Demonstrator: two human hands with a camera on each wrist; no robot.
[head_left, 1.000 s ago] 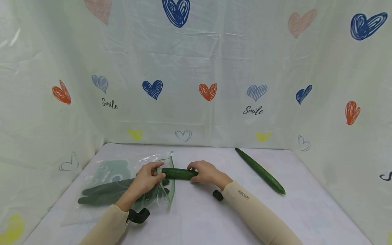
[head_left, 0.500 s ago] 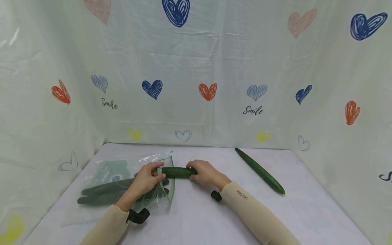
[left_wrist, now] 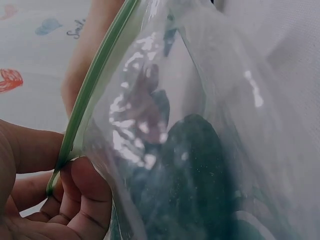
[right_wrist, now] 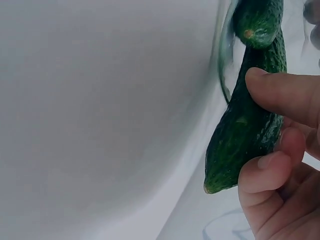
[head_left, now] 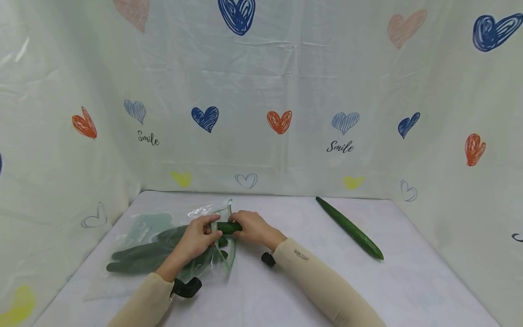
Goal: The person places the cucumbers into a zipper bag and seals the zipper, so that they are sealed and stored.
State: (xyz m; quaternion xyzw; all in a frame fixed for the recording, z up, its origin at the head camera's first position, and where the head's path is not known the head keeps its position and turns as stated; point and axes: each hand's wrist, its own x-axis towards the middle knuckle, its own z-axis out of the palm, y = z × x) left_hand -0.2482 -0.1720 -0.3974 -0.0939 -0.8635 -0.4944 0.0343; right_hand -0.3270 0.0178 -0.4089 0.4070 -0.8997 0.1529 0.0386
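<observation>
A clear zip bag [head_left: 135, 284] with a green rim lies on the left of the table, several cucumbers inside it. My left hand [head_left: 197, 238] pinches the bag's green zip edge [left_wrist: 82, 105] between thumb and fingers at the mouth. Near that mouth my right hand [head_left: 255, 229] grips one cucumber [right_wrist: 242, 130] by its outer end; most of its length is within the bag. In the right wrist view another cucumber [right_wrist: 257, 25] shows its end at the opening. Through the plastic in the left wrist view a dark green cucumber [left_wrist: 195, 165] looks blurred.
A single long cucumber [head_left: 349, 227] lies slantwise on the right side of the white table [head_left: 408, 281]. Behind the table hangs a pale sheet [head_left: 245, 154] printed with hearts.
My right hand has moved left, sliding the cucumber deeper into the bag, so less of it sticks out. My left hand keeps its hold on the bag's edge.
</observation>
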